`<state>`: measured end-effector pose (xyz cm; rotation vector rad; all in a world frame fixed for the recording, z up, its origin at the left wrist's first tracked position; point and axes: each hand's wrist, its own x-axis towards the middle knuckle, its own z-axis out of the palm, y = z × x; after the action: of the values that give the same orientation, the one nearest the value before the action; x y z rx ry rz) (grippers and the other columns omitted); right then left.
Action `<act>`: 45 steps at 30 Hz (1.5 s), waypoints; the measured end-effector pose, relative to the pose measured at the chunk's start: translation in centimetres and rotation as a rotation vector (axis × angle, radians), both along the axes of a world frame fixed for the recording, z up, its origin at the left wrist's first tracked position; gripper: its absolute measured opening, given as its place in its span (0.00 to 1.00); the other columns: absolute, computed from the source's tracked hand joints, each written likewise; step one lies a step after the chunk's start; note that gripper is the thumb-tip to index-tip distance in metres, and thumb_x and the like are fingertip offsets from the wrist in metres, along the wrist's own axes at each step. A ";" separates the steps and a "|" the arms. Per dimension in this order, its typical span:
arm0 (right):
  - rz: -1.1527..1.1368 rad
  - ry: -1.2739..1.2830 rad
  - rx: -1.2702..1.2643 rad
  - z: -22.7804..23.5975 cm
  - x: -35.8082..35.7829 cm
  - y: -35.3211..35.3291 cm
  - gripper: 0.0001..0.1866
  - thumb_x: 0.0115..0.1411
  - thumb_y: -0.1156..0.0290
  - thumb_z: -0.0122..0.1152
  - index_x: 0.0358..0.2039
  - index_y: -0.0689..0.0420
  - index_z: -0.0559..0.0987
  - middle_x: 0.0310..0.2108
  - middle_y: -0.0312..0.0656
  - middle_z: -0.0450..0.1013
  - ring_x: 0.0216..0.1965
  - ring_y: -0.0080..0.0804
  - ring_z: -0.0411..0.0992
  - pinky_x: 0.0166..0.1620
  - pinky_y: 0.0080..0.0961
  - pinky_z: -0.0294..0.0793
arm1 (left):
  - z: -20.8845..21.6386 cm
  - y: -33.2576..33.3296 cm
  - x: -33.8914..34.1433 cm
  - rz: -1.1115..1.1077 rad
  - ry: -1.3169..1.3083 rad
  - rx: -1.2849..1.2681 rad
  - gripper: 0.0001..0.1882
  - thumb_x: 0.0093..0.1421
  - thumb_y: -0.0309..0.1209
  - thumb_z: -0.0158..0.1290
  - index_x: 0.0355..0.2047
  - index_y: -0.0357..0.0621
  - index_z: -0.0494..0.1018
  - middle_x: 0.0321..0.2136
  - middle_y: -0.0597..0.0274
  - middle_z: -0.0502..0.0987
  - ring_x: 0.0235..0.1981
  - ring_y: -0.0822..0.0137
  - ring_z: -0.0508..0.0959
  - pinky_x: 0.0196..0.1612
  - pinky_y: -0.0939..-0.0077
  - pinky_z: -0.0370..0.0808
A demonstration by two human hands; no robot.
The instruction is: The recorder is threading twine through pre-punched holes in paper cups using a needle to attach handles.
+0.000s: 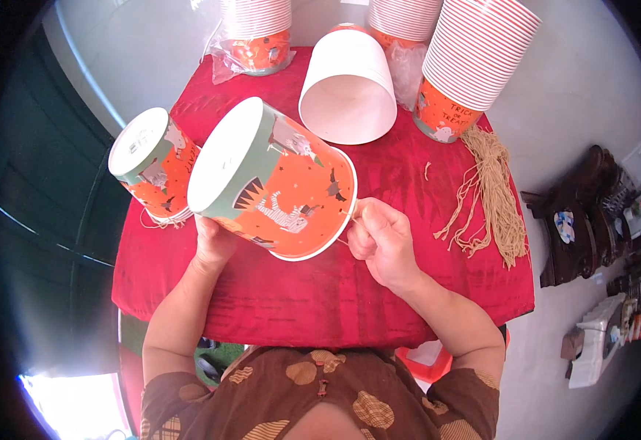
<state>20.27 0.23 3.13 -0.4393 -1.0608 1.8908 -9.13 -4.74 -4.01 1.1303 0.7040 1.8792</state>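
A: Head view. Where is the printed bucket [291, 191]?
B: Raised above the red cloth [416, 293], between both hands. Tilted: closed white base faces up and to the left, rolled rim points down and to the right.

A: Left grip?
B: The left hand [215, 243] cups the bucket from below, at the lower left near the base. Thumb side shows; the remaining fingers are hidden behind the wall, so their spread cannot be told.

A: Right grip?
B: The right hand [383, 238] is curled, fingers folded in, thumb against forefinger, pinching a thin cord [347, 218] just beside the rim. The bucket lies to the left of this grip; the cord's path inside is not visible.

A: Surroundings?
B: A second bucket [160, 174] stands base up to the left, cord showing around its rim. A white-walled bucket [346, 88] lies on its side beyond, mouth toward the person. A tall stack of buckets [474, 62] stands at the far right, with a tan cord bundle [495, 198] lying nearer the person.
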 end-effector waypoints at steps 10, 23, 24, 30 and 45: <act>0.087 0.038 0.015 0.3 -0.1 -0.3 0.06 0.66 0.71 0.56 0.35 0.60 0.76 0.17 0.27 0.63 0.14 0.12 0.54 0.18 0.15 0.51 | 2.6 1.7 1.8 0.151 0.113 -0.160 0.38 0.66 0.60 0.40 0.62 0.41 0.59 0.59 0.58 0.67 0.60 0.60 0.67 0.62 0.60 0.64; -0.012 -0.104 0.121 0.6 -0.4 -0.9 0.06 0.65 0.73 0.56 0.37 0.64 0.77 0.17 0.28 0.64 0.15 0.12 0.54 0.18 0.15 0.52 | 6.0 0.5 5.3 0.149 0.276 -0.210 0.67 0.45 0.60 0.66 0.68 0.33 0.38 0.63 0.47 0.55 0.67 0.56 0.55 0.67 0.59 0.54; -0.010 -0.106 0.120 0.6 -0.5 -0.9 0.06 0.65 0.73 0.56 0.37 0.64 0.77 0.17 0.28 0.64 0.15 0.12 0.54 0.18 0.15 0.52 | 5.8 0.5 5.2 0.158 0.265 -0.232 0.66 0.45 0.58 0.66 0.68 0.33 0.38 0.63 0.47 0.56 0.66 0.56 0.55 0.67 0.59 0.54; -0.007 -0.119 0.135 0.3 -0.3 -0.9 0.08 0.66 0.71 0.54 0.37 0.64 0.76 0.16 0.27 0.62 0.15 0.13 0.53 0.18 0.16 0.51 | 5.9 0.3 5.4 0.180 0.213 -0.280 0.64 0.45 0.54 0.68 0.67 0.33 0.40 0.60 0.49 0.58 0.64 0.57 0.58 0.66 0.60 0.56; 0.044 -0.084 0.155 0.2 -0.1 -0.5 0.05 0.65 0.76 0.55 0.38 0.65 0.75 0.19 0.29 0.65 0.16 0.13 0.56 0.20 0.16 0.54 | 6.4 0.4 5.8 0.187 0.181 -0.252 0.61 0.47 0.54 0.67 0.67 0.34 0.42 0.58 0.50 0.61 0.61 0.59 0.63 0.64 0.62 0.60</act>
<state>20.20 -0.28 3.34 -0.4123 -1.2723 1.8254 -3.32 -4.34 2.35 1.1106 1.1495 1.7908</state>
